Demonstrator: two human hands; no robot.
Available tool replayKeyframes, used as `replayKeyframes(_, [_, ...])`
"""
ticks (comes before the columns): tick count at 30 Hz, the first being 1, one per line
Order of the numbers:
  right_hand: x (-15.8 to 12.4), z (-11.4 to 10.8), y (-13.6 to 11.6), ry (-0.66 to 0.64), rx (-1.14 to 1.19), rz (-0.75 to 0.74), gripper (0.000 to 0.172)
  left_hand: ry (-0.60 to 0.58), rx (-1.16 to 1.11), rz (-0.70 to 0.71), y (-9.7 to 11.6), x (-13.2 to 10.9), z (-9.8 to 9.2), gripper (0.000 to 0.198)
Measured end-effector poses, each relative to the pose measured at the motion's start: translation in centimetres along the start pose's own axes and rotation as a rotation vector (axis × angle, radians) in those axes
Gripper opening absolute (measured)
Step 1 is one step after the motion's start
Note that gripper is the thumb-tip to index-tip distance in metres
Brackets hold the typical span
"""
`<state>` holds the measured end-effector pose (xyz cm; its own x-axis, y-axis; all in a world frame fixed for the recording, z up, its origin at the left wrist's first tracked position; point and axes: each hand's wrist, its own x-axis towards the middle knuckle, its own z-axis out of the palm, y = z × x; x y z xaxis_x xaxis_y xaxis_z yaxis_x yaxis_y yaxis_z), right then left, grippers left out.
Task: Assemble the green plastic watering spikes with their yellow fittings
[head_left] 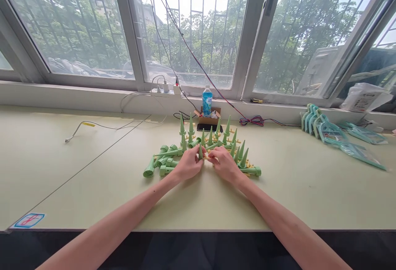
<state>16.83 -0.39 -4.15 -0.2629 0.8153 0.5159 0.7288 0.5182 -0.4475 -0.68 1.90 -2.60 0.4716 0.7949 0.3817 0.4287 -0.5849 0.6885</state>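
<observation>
The left hand (187, 165) and the right hand (223, 163) are meeting fingertip to fingertip just above the table (62, 167). The left is pinching a small green cone (200, 151) that is pointing upward. The right is closing thumb and forefinger on what seems to be a yellow piece (206, 157) at the cone's base, though the exact grip is too small to make out. The held cone is sitting at the near edge of a tight cluster, with standing cones (210, 136) rising just behind the fingers and lying cones (161, 163) spreading to the left, almost touching the left wrist. The likeliest mishap, as I judge it, is a knuckle or wrist brushing the upright cones and tipping several over, since they are standing on narrow bases close together. The yellow piece could also be slipping from such a fine pinch and getting lost among the pile. Behind the cluster a phone (209, 127), a cardboard box (206, 118) and a bottle (207, 101) are blocking any push forward, and red and black cables (253, 120) are trailing near on the right. Open tabletop is lying wide to both sides and toward the near edge, where the forearms are crossing it. The teal packets (334, 136) are staying well apart at the far right.
</observation>
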Motion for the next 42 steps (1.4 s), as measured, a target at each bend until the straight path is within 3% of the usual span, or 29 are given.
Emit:
replayKeyframes(13, [0.0,-0.2,-0.6,0.066,-0.015,0.103,0.009,0.160,0.057,-0.054,-0.1,0.2,-0.3,0.007])
replayKeyframes(21, [0.1,-1.1,-0.7,0.070,-0.035,0.143,0.017,0.308,0.187,-0.082,-1.3,0.6,-1.3,0.005])
replayKeyframes(34, [-0.1,-0.4,-0.3,-0.008,-0.071,0.133,0.013,0.347,0.293,-0.040,-1.7,0.9,-1.2,0.017])
replayKeyframes(38, [-0.1,-0.3,-0.2,-0.008,-0.077,0.127,0.014,0.481,0.301,0.024,-0.8,0.8,-1.2,0.028])
replayKeyframes(42, [-0.1,-0.3,-0.3,0.002,-0.086,0.119,0.015,0.588,0.286,0.096,0.3,0.5,-1.2,0.017])
